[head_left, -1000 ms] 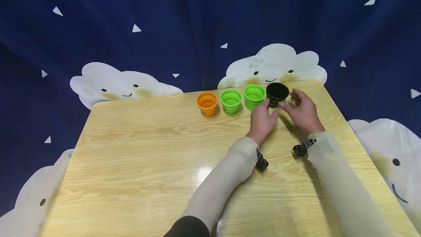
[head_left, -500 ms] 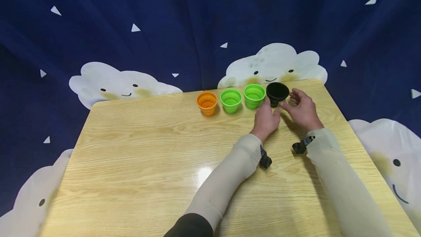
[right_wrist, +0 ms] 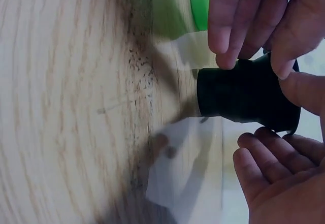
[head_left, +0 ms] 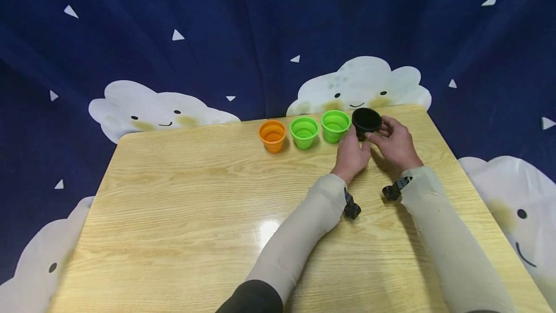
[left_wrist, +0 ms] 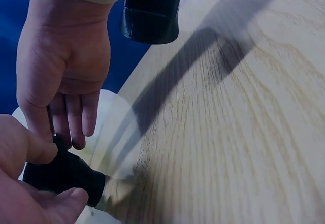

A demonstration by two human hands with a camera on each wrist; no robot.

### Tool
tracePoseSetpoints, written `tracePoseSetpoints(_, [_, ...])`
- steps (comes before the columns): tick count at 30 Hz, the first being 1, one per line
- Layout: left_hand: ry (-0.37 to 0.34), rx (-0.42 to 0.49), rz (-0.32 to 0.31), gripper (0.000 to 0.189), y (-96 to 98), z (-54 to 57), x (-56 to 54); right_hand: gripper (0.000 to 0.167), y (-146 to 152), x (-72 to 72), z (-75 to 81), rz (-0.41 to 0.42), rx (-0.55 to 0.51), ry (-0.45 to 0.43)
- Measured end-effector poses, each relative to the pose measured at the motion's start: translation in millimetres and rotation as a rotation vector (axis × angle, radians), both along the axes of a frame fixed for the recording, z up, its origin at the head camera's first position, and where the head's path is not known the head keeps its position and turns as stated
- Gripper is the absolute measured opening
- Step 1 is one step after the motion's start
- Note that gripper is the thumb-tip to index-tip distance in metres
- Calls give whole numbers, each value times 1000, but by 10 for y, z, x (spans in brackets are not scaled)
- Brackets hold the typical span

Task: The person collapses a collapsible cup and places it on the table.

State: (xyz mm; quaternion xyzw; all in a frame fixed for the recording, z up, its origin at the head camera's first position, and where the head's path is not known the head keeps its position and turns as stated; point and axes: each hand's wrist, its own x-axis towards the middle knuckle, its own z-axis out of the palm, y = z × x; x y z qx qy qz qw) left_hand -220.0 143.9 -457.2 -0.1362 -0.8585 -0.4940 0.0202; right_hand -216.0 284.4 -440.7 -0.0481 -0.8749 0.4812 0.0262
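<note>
A black collapsible cup [head_left: 367, 120] is held between both hands near the back right of the table, its wide mouth facing up. My left hand [head_left: 353, 153] holds its near left side, thumb and fingertips on the wall in the right wrist view. From the right, my right hand [head_left: 396, 145] grips it with the thumb on the near side and the fingers around the far right side. In the right wrist view the cup's narrow base [right_wrist: 207, 93] shows close to the wooden surface. A green cup [head_left: 335, 127] stands just left of the black one.
Another green cup [head_left: 304, 133] and an orange cup [head_left: 272, 136] continue the row leftward along the back edge of the wooden table [head_left: 187, 206]. Behind the table hangs a dark blue curtain [head_left: 217, 33] with white clouds.
My right hand has moved left and closed in on the black cup. My left hand has shifted slightly right against it. The green and orange cups have stayed in place.
</note>
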Motion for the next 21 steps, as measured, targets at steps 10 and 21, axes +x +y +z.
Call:
tracePoseSetpoints(10, [-50,102,51,44,13,72,57,67,54,142,86,-14,-36,85])
tracePoseSetpoints(21, [-44,225,96,31,-30,109,142,68,151,331,202,13,-31,123])
